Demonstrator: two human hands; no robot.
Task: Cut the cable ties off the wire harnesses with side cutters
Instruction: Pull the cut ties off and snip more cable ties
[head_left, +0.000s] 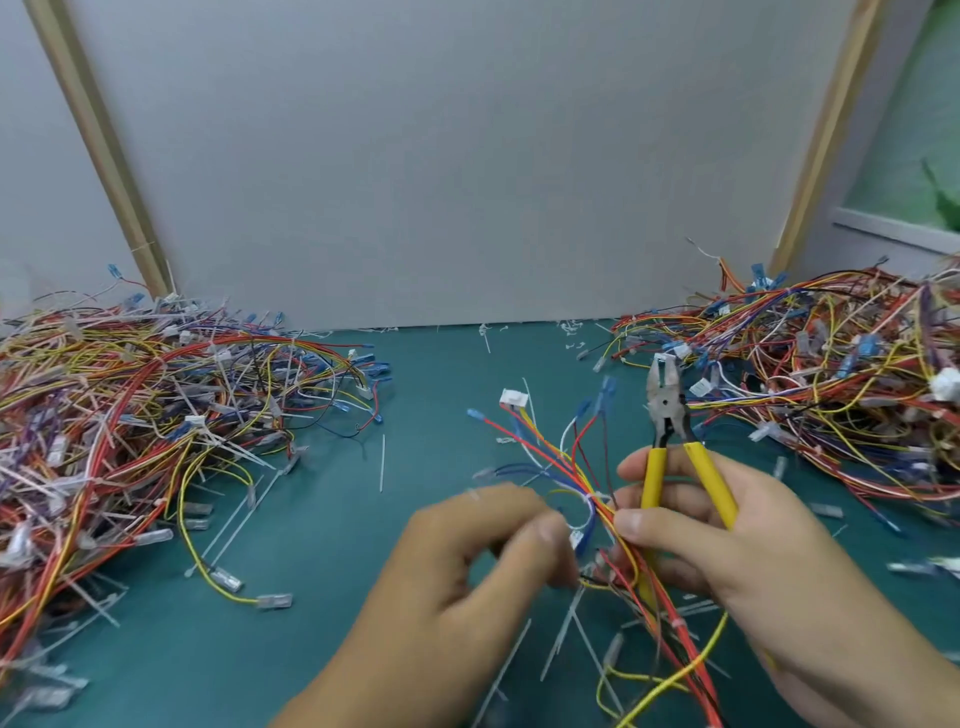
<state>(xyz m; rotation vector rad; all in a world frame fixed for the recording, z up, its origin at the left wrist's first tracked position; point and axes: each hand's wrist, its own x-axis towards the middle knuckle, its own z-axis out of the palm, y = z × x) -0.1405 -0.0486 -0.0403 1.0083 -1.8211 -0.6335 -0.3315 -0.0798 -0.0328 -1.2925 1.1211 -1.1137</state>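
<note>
The right hand (727, 545) grips the yellow cutters (655, 480) tips up, out of the way, and pins 1 wire bundle (571, 457) above the green worktop (363, 545). The left hand (467, 566) curls its fingers (545, 530) beside it, too blurry to tell what they hold.

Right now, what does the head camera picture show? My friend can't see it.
A right hand grips yellow-handled side cutters and a loose wire harness over a green mat, while the blurred left hand is beside the wires. Big tangled harness piles lie on both sides.
</note>
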